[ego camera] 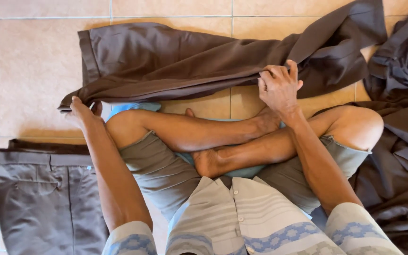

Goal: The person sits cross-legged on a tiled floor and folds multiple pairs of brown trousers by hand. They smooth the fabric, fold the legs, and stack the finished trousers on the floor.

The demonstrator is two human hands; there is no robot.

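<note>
A: Striped shirt (242,212) nearest cam, then crossed legs (223,137) on blue cushion (133,108). Hands?
B: Left hand (82,113) pinching waistband corner of brown trousers (175,61), fingers closed on cloth. Right hand (279,87) gripping trousers' lower edge, fingers curled round fold.
A: Trousers where?
B: Spread flat on tiled floor (29,71) just past knees, waistband to left.
A: Else?
B: Folded grey trousers (43,198) by left arm; dark cloth pile (402,141) on right.
</note>
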